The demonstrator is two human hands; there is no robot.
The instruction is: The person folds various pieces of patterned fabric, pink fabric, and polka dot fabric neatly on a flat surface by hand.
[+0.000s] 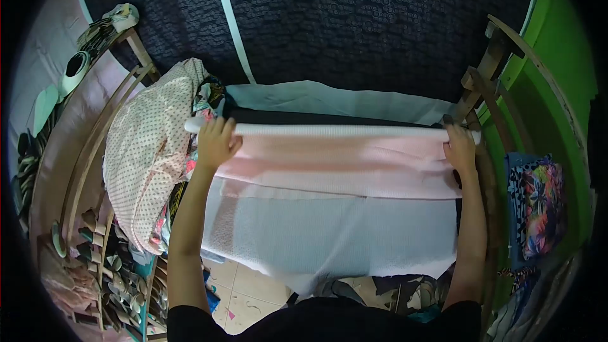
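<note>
A long white roll of ribbed material (329, 130) lies crosswise in front of me. My left hand (217, 142) is closed over its left end, and my right hand (460, 149) grips it near the right end. Pink fabric (316, 161) hangs down from the roll toward me. Below the pink part is a pale grey-white sheet (335, 234) with an uneven lower edge. Behind the roll runs a dark strip, with a light sheet (329, 101) beyond it.
A dotted cloth bundle (149, 145) bulges beside my left arm. Wooden rails (85, 152) stand at the left, with shoe-like pieces (120, 291) on racks. Folded floral fabric (541, 206) is at the right by a green wall (551, 88). Dark patterned cloth (354, 25) hangs behind.
</note>
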